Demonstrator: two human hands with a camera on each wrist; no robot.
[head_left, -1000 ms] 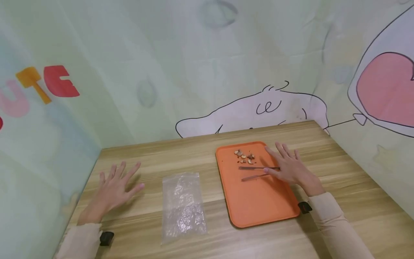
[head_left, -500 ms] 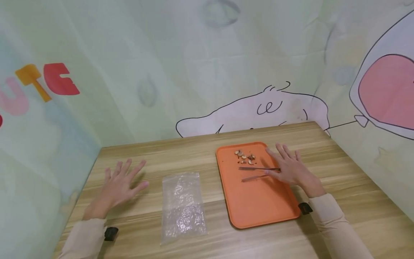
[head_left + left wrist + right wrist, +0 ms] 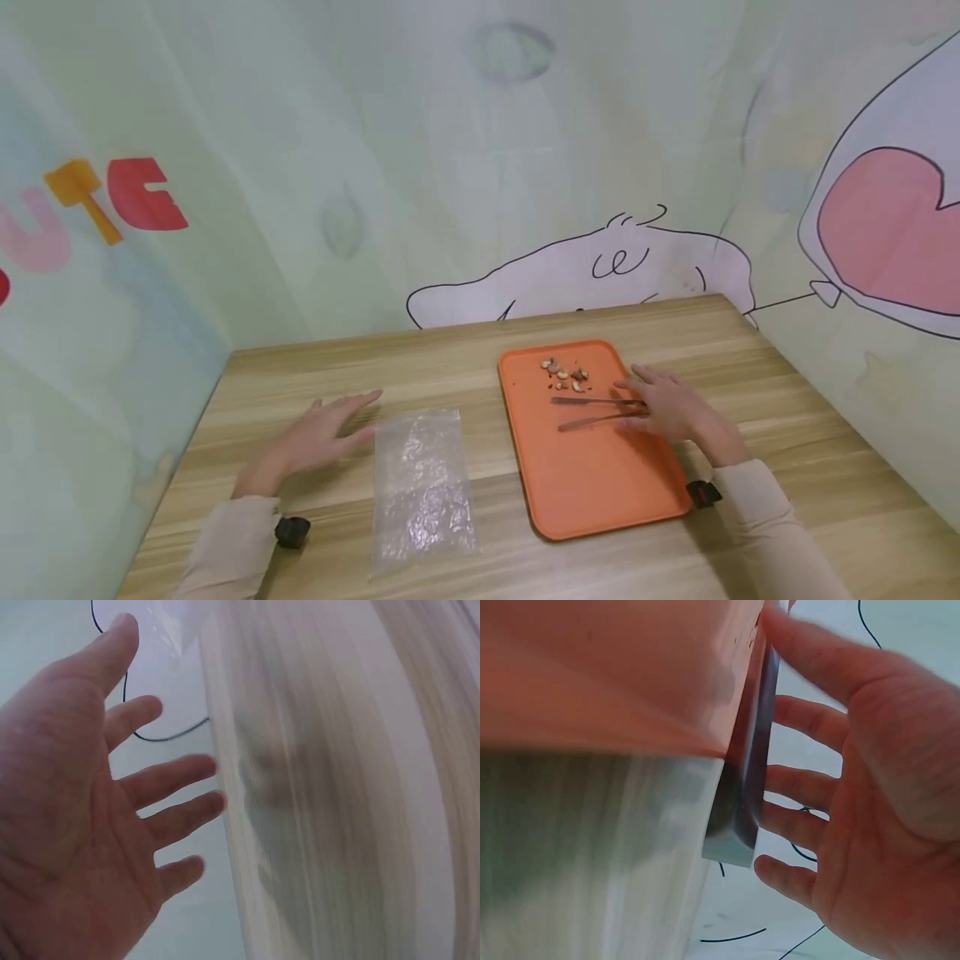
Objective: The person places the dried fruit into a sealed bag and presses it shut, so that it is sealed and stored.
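My left hand [image 3: 315, 437], fingers extended, hovers just left of a clear plastic bag [image 3: 426, 492] lying flat on the wooden table. Its thumb tip appears beside the bag's upper left corner; contact cannot be made out. In the left wrist view the palm holds nothing. Over the right side of an orange tray [image 3: 592, 496], my right hand [image 3: 678, 408] reaches around the bent end of metal tongs [image 3: 596, 402]. The right wrist view has the tongs between thumb and loosely bent fingers, without a clear grip. Several cashew nuts [image 3: 562, 375] lie near the tray's far end.
The wooden table [image 3: 315, 367] meets a printed cloth backdrop [image 3: 420, 167] at its far edge, with cloth at both sides too. Dark devices [image 3: 292, 532] are worn at both wrists. Small brown crumbs lie among the nuts.
My left hand has moved right to the bag, its fingers drawing closer together. The right hand has bent its fingers down towards the tongs. Tray, nuts and bag stay put; the view tilts slightly.
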